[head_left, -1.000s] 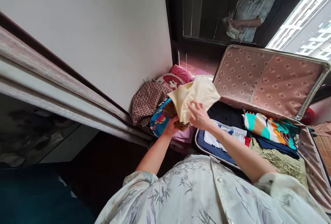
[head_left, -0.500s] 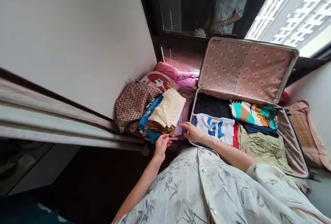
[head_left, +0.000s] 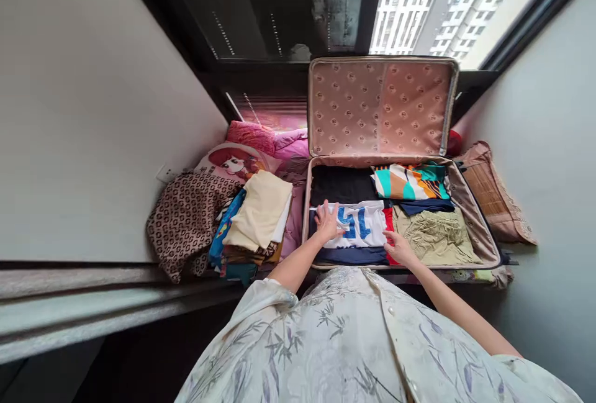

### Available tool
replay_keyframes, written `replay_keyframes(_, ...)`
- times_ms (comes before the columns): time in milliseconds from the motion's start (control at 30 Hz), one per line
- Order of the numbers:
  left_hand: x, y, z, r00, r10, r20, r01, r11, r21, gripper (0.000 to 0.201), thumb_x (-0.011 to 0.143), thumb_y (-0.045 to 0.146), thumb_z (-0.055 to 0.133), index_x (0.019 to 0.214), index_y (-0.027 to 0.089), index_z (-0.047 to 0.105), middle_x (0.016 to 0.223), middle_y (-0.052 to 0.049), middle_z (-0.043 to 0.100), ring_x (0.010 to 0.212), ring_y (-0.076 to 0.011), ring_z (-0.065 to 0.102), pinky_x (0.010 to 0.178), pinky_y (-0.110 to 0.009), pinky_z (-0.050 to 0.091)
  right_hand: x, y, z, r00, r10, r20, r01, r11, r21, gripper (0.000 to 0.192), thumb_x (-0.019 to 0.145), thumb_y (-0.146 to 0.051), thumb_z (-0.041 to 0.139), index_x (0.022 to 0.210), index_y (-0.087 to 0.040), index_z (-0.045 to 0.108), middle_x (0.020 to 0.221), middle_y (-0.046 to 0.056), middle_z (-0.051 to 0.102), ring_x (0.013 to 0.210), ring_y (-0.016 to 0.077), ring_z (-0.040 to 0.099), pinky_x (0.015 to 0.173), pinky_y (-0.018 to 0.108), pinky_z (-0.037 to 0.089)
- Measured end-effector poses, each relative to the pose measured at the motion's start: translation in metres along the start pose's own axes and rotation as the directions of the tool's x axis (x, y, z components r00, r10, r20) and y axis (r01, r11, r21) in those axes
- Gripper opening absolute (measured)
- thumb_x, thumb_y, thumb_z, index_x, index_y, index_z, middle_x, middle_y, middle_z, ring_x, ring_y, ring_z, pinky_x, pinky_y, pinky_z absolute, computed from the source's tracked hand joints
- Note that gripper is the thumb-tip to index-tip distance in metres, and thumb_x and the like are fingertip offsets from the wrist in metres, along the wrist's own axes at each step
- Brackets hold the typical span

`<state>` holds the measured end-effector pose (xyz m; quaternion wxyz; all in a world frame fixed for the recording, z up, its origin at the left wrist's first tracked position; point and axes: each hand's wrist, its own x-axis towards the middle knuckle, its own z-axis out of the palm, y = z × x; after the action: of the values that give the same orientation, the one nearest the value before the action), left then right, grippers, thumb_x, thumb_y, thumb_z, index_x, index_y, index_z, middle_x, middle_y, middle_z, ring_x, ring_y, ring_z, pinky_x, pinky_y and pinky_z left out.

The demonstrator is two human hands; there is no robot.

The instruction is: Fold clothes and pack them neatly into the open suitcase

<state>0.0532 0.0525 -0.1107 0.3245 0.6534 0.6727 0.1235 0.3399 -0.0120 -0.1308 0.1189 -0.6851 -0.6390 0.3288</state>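
Both hands, moved from the cream garment, press the numbered jersey in the suitcase: left hand fingers spread; right hand fingers partly hidden.

Left of the grip: cream folded cloth tops a stack; brown patterned garment beyond. Right: olive garment, striped teal top.

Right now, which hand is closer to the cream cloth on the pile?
Left. The left hand lies on the numbered shirt, nearer the cream cloth; the right hand is at that shirt's far side.
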Motion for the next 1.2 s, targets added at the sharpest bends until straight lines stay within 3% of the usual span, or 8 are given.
replay_keyframes(133, -0.002, 0.002, 0.029, 0.917, -0.280, -0.283, 0.256, 0.959, -0.121, 0.101, 0.075, 0.032, 0.085, 0.159, 0.022, 0.029, 0.165, -0.023, 0.022, 0.150, -0.0422, 0.032, 0.117, -0.055, 0.034, -0.008, 0.032, -0.010, 0.991, 0.132, -0.033, -0.131, 0.991, 0.028, 0.046, 0.078, -0.020, 0.055, 0.121, -0.017, 0.072, 0.102, 0.010, 0.076, 0.087, 0.0202, 0.073, 0.082, 0.032, 0.056)
replay_keyframes(200, -0.011, -0.003, 0.037, 0.858, -0.420, -0.297, 0.376, 0.906, -0.193, 0.102, 0.073, 0.031, 0.085, 0.157, 0.017, 0.029, 0.156, -0.026, 0.036, 0.146, -0.0405, 0.038, 0.116, -0.053, 0.036, -0.008, 0.043, -0.012, 0.987, 0.155, -0.041, -0.153, 0.987, 0.040, 0.046, 0.078, -0.019, 0.055, 0.121, -0.017, 0.071, 0.099, 0.009, 0.076, 0.085, 0.0199, 0.072, 0.081, 0.031, 0.056)
replay_keyframes(400, -0.012, -0.008, 0.045, 0.792, -0.610, -0.011, 0.532, 0.699, -0.477, 0.064, 0.064, 0.023, 0.086, 0.123, 0.013, 0.062, 0.133, -0.025, 0.064, 0.134, -0.0399, 0.056, 0.101, -0.042, 0.050, 0.031, 0.039, -0.021, 0.998, -0.007, -0.063, 0.008, 1.000, 0.021, 0.055, 0.079, -0.015, 0.054, 0.133, -0.016, 0.064, 0.123, 0.014, 0.069, 0.110, 0.0254, 0.064, 0.099, 0.038, 0.050)
replay_keyframes(533, -0.009, -0.002, 0.049, 0.799, -0.587, 0.126, 0.524, 0.578, -0.626, 0.034, 0.067, 0.018, 0.080, 0.099, 0.012, 0.070, 0.104, -0.017, 0.075, 0.102, -0.0311, 0.073, 0.081, -0.034, 0.057, 0.082, 0.026, -0.043, 0.969, -0.128, -0.210, 0.078, 0.969, -0.233, 0.070, 0.082, -0.011, 0.053, 0.152, -0.015, 0.046, 0.155, 0.024, 0.045, 0.137, 0.0363, 0.045, 0.109, 0.052, 0.041)
replay_keyframes(633, -0.016, 0.001, 0.051, 0.802, -0.550, 0.233, 0.503, 0.412, -0.760, 0.036, 0.066, 0.012, 0.073, 0.102, 0.009, 0.069, 0.094, -0.013, 0.076, 0.081, -0.0254, 0.075, 0.072, -0.034, 0.060, 0.121, 0.026, -0.060, 0.961, -0.164, -0.223, 0.079, 0.934, -0.348, 0.079, 0.082, -0.011, 0.054, 0.158, -0.014, 0.035, 0.167, 0.026, 0.025, 0.151, 0.0410, 0.026, 0.114, 0.059, 0.032)
replay_keyframes(767, -0.030, -0.001, 0.054, 0.804, -0.510, 0.305, 0.474, 0.240, -0.847, 0.041, 0.063, 0.008, 0.073, 0.103, 0.007, 0.069, 0.091, -0.013, 0.076, 0.074, -0.0230, 0.073, 0.073, -0.035, 0.061, 0.166, 0.035, -0.070, 0.962, -0.230, -0.150, 0.151, 0.900, -0.409, 0.088, 0.079, -0.013, 0.063, 0.161, -0.018, 0.031, 0.170, 0.024, 0.020, 0.155, 0.0402, 0.015, 0.118, 0.059, 0.023)
replay_keyframes(900, -0.040, -0.007, 0.058, 0.786, -0.486, 0.383, 0.454, 0.033, -0.890, 0.042, 0.062, 0.007, 0.077, 0.104, 0.008, 0.069, 0.092, -0.013, 0.077, 0.074, -0.0234, 0.074, 0.074, -0.036, 0.062, 0.198, 0.043, -0.078, 0.966, -0.248, -0.071, 0.208, 0.910, -0.358, 0.081, 0.081, -0.026, 0.073, 0.156, -0.020, 0.042, 0.166, 0.023, 0.027, 0.150, 0.0431, 0.023, 0.115, 0.060, 0.028)
replay_keyframes(1200, -0.029, -0.010, 0.062, 0.734, -0.561, 0.383, 0.472, 0.017, -0.881, 0.041, 0.064, 0.003, 0.074, 0.104, 0.010, 0.070, 0.092, -0.012, 0.077, 0.081, -0.0254, 0.076, 0.078, -0.037, 0.063, 0.214, 0.038, -0.112, 0.959, -0.196, -0.205, 0.172, 0.976, -0.130, 0.041, 0.098, -0.040, 0.064, 0.133, -0.018, 0.060, 0.134, 0.010, 0.062, 0.114, 0.0232, 0.064, 0.096, 0.046, 0.057)
